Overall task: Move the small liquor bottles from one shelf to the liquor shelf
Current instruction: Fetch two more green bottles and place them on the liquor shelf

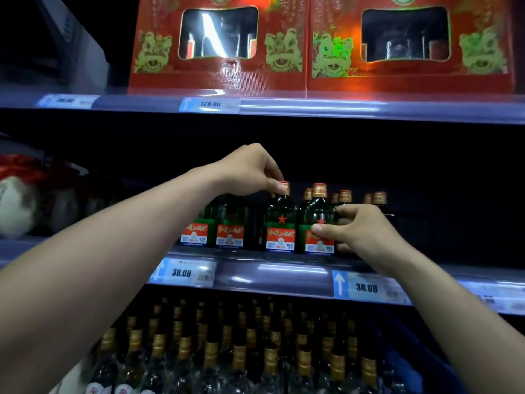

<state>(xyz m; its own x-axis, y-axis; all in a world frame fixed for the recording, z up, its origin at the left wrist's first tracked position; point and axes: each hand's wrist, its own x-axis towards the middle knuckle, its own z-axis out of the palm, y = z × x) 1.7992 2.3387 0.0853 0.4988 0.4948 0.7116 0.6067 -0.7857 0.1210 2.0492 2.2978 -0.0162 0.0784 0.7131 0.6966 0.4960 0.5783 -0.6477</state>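
Observation:
Several small green liquor bottles with red stars and red-and-white labels stand at the front of the middle shelf (284, 268). My left hand (250, 172) pinches the gold-red cap of one small bottle (280, 226) from above. To its right, my right hand (360, 231) grips the body of a neighbouring small bottle (316, 217), thumb across its label. Both bottles stand upright on the shelf. More small bottles (230, 226) stand to the left under my left forearm, and further caps (345, 196) show behind in the dark.
Two red gift boxes (221, 72) with gold lion prints fill the top shelf. The shelf below holds many dark bottles with gold necks (238, 356). Price tags (181, 273) reading 38.00 sit on the shelf rail. Pale round jars (17, 206) stand at the far left.

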